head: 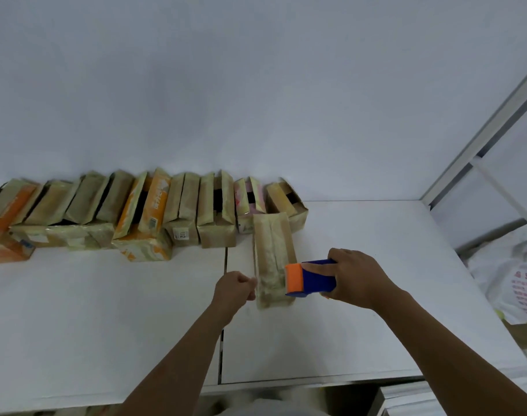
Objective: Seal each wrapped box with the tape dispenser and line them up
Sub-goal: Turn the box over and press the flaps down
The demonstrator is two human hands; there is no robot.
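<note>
White tabletop (106, 310) by a plain wall: a long wrapped box (272, 250) at centre, likely light and slick, best steadied by its long sides; right hand (356, 279) grips the tape dispenser (311, 279) at its four o'clock corner, left hand (235, 289) curls at eight o'clock, hold unclear.

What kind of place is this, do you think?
Probably a packing bench in a stockroom: a row of tape-wrapped cardboard boxes along the white wall, a blue-and-orange tape dispenser in the right hand, and a white metal shelving frame.
</note>
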